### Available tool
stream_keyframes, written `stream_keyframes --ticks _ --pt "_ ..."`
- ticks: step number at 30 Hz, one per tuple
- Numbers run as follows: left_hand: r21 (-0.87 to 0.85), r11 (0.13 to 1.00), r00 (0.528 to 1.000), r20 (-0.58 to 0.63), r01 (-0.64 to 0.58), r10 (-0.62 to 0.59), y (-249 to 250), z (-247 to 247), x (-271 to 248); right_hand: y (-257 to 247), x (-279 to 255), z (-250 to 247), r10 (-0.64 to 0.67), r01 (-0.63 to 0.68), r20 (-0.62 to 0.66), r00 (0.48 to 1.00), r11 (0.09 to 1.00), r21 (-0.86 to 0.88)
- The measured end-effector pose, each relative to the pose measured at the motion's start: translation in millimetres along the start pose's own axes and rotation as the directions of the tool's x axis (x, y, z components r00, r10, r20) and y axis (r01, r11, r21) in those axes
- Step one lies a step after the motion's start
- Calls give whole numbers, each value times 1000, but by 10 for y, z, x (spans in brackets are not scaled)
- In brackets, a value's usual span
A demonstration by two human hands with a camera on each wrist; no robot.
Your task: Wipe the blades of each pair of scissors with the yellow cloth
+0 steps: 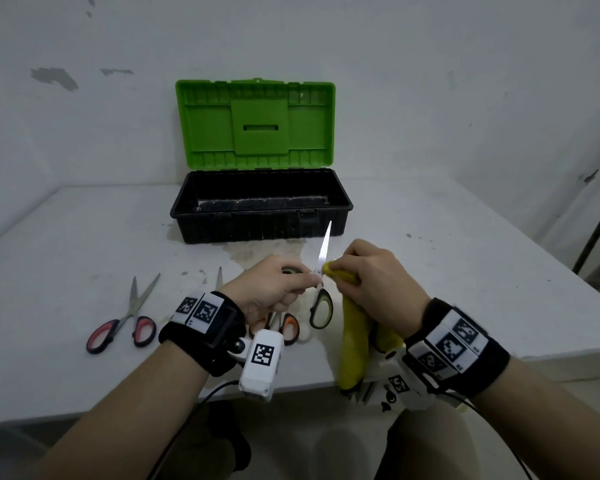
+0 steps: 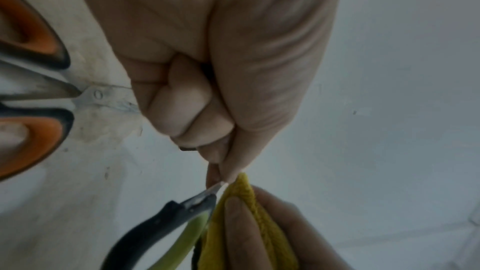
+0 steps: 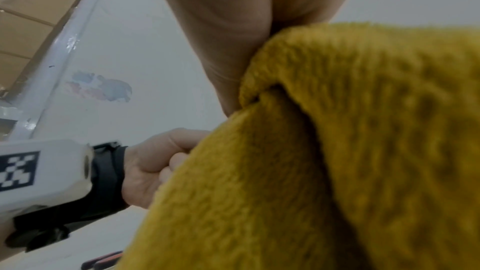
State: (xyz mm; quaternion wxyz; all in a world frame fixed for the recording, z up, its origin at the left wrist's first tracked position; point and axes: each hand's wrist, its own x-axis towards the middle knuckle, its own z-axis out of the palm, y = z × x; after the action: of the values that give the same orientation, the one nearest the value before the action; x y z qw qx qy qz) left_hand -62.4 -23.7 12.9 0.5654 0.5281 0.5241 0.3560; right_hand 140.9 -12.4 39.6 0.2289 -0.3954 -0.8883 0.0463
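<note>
My left hand (image 1: 274,289) pinched the green-handled scissors (image 1: 321,289) at the pivot above the counter (image 1: 84,230), blade rising away toward the toolbox (image 1: 260,206). My right hand (image 1: 378,285) clamped the yellow cloth (image 1: 352,341) just beside the blade's base, nearer for the stroke upward. Only the left wrist view showed cloth touching steel; the right wrist view showed cloth alone.

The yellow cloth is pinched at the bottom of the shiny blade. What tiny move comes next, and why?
Probably slide the yellow cloth up the blade toward its tip. The right hand pinches it near the pivot, the left hand steadies the scissors, and the blade above looks unwiped.
</note>
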Motion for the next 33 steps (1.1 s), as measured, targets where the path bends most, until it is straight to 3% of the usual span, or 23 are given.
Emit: stream_keyframes --ticks 3,6,9,19,22,29,33 --pt "-69 997 999 -23 45 -47 18 -5 15 107 -10 -72 75 -73 -56 996 997 41" --pt "-210 971 993 -6 116 -120 40 7 33 75 -7 -104 81 -77 -67 994 995 63" --pt "-309 945 994 23 112 -110 23 13 51 18 -7 -71 63 -58 -60 996 996 74" --pt "-55 994 991 -101 -96 90 -5 111 21 -187 58 73 -45 45 0 999 998 33" --pt "-29 990 983 -125 -136 132 -9 134 31 -170 86 103 -25 25 -6 1000 999 32" --pt "-12 989 984 -103 -150 148 11 167 16 -106 90 66 111 -109 -57 992 994 32" --pt "-8 989 985 -84 -150 149 16 168 34 -154 61 95 36 -35 -24 999 998 43"
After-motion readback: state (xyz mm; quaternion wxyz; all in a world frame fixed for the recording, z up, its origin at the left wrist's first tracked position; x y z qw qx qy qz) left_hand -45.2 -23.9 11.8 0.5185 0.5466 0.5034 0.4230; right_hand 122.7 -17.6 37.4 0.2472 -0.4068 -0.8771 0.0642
